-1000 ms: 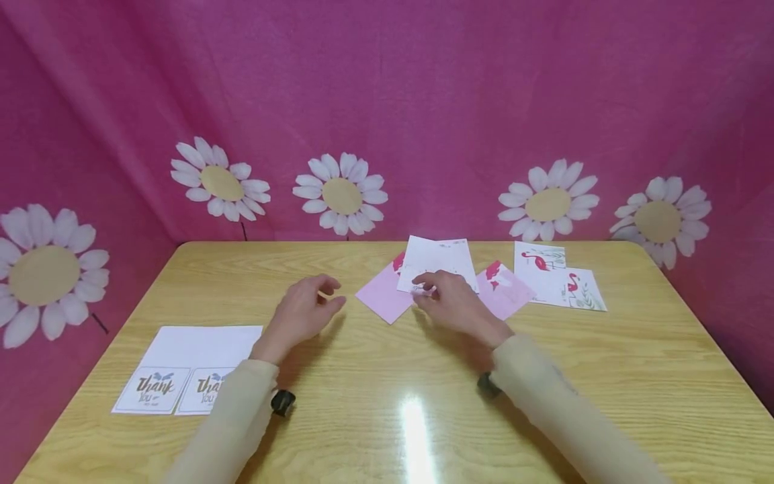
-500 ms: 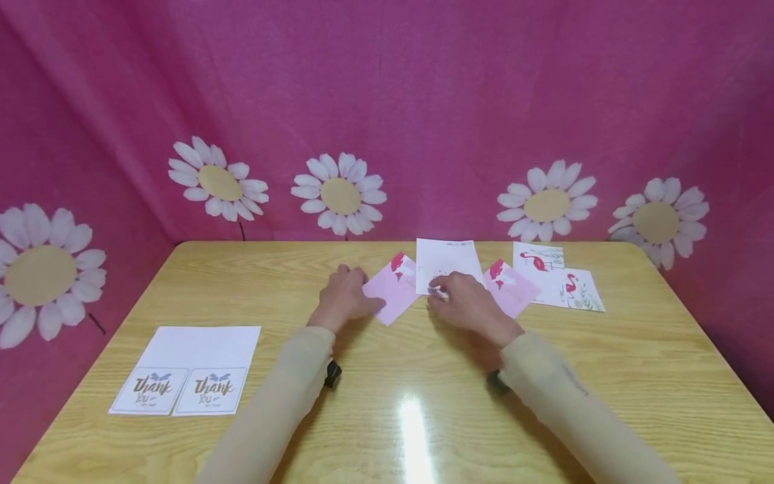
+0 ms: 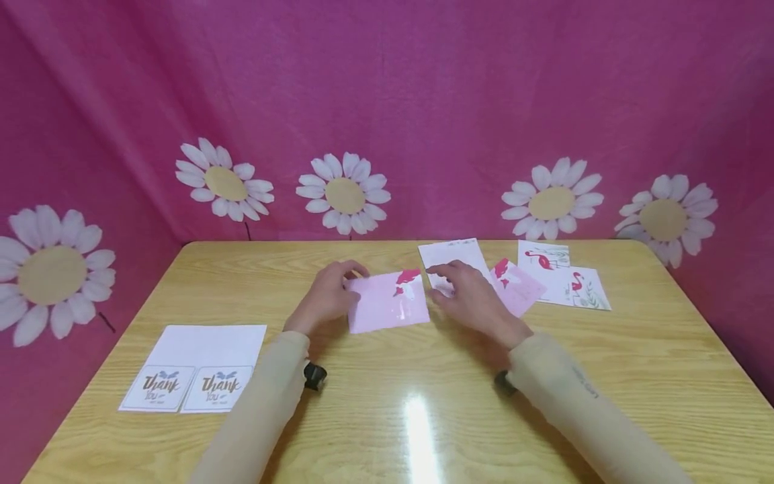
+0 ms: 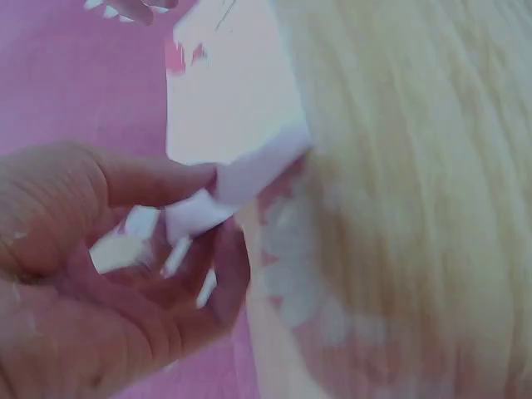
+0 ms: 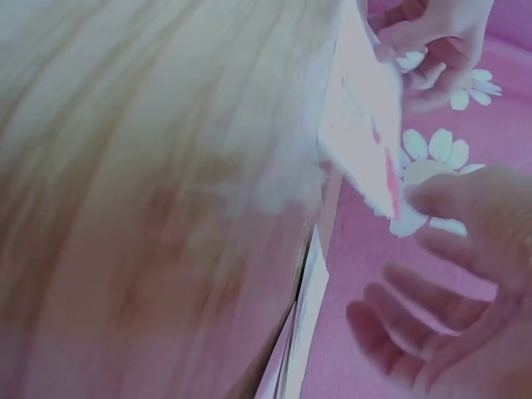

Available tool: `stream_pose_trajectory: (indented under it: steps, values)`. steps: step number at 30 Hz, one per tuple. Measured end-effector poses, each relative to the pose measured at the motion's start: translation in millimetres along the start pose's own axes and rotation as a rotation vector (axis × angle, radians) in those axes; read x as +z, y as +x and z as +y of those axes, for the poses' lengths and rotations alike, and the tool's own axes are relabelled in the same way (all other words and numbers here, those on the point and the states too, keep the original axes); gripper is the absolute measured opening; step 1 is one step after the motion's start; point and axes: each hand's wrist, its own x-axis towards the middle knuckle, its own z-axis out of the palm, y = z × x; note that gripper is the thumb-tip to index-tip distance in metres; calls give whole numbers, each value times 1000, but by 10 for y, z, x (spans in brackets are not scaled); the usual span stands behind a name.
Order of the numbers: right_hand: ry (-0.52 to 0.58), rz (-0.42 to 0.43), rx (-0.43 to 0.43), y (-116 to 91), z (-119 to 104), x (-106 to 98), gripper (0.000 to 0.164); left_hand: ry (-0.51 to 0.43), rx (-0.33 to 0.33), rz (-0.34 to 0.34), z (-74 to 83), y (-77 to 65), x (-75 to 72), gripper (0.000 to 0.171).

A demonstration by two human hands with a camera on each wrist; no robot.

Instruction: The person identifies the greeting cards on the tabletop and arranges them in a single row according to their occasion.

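Left grip [image 3: 326,292] pinching a pink card [image 3: 387,306] by one edge, card tilted up between both grips. Right grip [image 3: 471,296] loosely spread just beside the opposite edge; contact, I can't tell. White card [image 3: 444,254] just beyond right grip, second pink card [image 3: 519,290] to its right.

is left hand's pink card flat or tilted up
Tilted up: the left hand pinches the pink card, angled off the table in the right wrist view. Whether an edge touches, I cannot tell.
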Motion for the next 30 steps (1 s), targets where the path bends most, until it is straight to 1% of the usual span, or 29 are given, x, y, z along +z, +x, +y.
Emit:
stream_pose_trajectory:
  steps: [4, 6, 8, 11, 14, 17, 20, 21, 24, 26, 30]
  values:
    - [97, 16, -64, 8, -67, 27, 41, -78, 78, 1, 14, -53, -70, 33]
    - [155, 15, -73, 9, -97, 33, 38, -104, 90, -5, 45, -76, -93, 33]
    - [205, 17, -68, 11, -123, 42, 33, -107, 98, -2, 75, -92, -104, 33]
    - [262, 19, -23, 10, -162, 45, 28, -129, 77, 10, 106, -121, -112, 36]
    - [343, 18, 68, -1, -196, 43, 27, -181, 23, 37, 103, -144, -118, 43]
    - [498, 11, 154, -22, -217, 30, 28, -260, -28, 73, 71, -165, -126, 52]
    - [670, 4, 216, -41, -236, 12, 31, -353, -44, 97, 41, -197, -132, 53]
    - [723, -2, 229, -48, -240, 8, 32, -392, -46, 97, 36, -211, -136, 51]
    - [808, -17, 252, -72, -260, 2, 33, -503, -50, 95, 38, -252, -145, 44]
    - [830, -29, 252, -89, -272, 2, 33, -565, -57, 94, 51, -275, -154, 43]
    - [844, -35, 232, -121, -299, 4, 31, -620, -50, 115, 92, -307, -181, 45]
